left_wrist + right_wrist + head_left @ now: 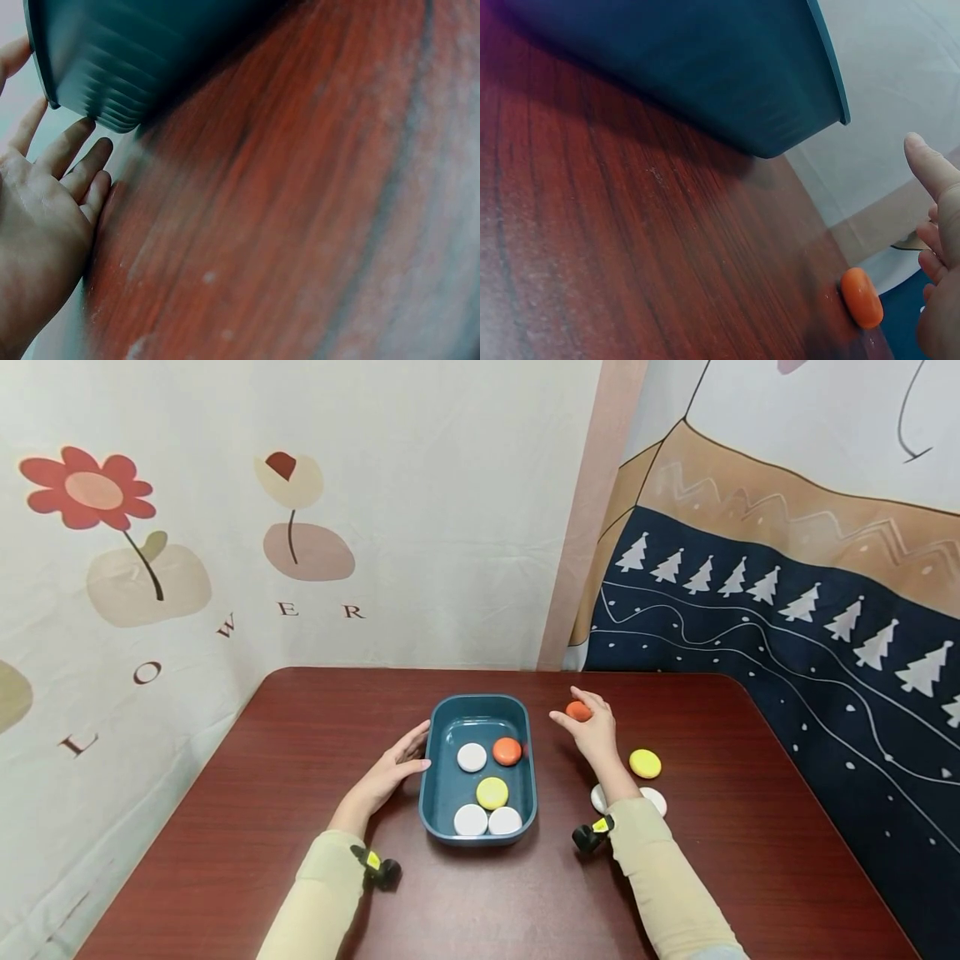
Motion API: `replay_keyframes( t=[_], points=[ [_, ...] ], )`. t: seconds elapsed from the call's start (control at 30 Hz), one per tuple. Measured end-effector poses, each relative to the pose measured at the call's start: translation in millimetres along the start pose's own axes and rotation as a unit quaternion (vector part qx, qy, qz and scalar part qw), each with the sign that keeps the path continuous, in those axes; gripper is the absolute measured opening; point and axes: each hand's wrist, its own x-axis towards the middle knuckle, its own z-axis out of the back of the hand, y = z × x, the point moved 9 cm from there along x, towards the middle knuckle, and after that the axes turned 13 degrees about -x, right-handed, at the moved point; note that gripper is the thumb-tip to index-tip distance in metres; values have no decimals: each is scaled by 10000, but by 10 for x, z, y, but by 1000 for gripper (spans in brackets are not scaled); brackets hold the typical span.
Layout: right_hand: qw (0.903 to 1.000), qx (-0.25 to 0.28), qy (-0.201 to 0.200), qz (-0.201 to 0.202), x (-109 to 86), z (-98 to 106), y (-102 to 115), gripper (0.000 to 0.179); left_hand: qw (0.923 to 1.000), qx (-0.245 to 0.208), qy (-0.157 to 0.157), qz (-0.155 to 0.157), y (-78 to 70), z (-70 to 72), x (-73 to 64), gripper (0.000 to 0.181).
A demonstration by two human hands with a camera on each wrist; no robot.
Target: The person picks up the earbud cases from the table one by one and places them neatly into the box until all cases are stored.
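Note:
A deep teal rectangular tray holds several smooth round pieces: an orange disc, a yellow disc and white discs. At the tray's left side, my left hand rests with extended fingers touching its wall; the left wrist view shows these fingers along the rim and underside. Right of the tray, my right hand is at another orange disc, which it partly overlaps. In the right wrist view that orange disc lies on the table, with the thumb stretched out apart from it.
Near my right forearm lie a yellow disc and white discs, one partly hidden by the wrist. Everything stands on a reddish-brown wooden table. Behind it hang a flower-printed cloth and a dark blue tree-printed cloth.

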Motion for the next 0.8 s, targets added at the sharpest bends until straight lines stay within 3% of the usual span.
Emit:
replay_keyframes(
  t=[0.53,0.8],
  points=[
    [9977,54,-207,-637,16,-39,-243,66,10000,-60,8,-19,24,5,10,69],
    [9966,-5,-352,-750,23,-50,-318,67,9999,-100,32,-74,19,7,18,69]
  ],
)
